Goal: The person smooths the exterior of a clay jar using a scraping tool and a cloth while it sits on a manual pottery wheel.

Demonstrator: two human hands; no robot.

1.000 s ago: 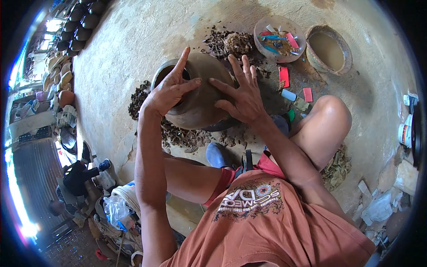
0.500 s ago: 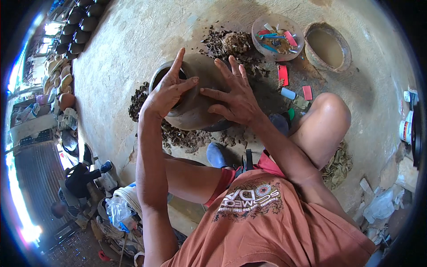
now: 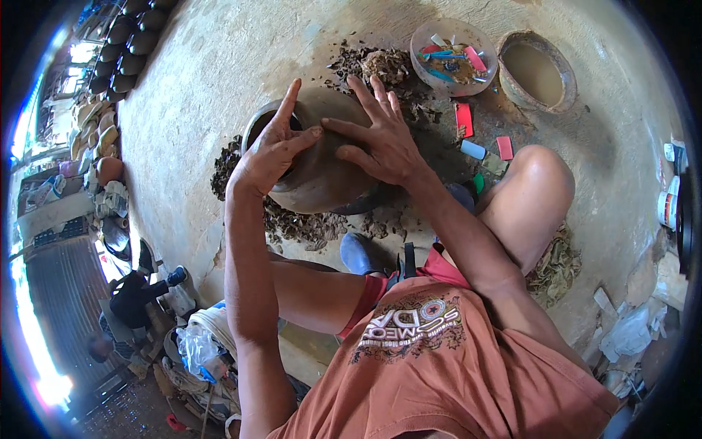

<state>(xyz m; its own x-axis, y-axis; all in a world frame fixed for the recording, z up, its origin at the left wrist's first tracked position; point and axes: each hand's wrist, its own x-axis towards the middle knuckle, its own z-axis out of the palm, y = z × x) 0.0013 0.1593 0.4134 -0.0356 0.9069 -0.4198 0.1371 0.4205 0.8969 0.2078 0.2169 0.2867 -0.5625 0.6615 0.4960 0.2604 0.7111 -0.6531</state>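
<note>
While your left hand (image 3: 269,155) stays at the mouth of the clay pot (image 3: 322,184), your right hand (image 3: 389,150) has shifted left across its shoulder, so both now seem to be working close together beside the neck. Your right grip is released, fingers spread; your left thumb and forefinger stand apart, but I cannot tell whether the hidden fingers grasp the rim. The pot, round, dark and smooth, sits tilted on the floor (image 3: 186,139), mouth facing left, among dark scraps (image 3: 307,227).
</note>
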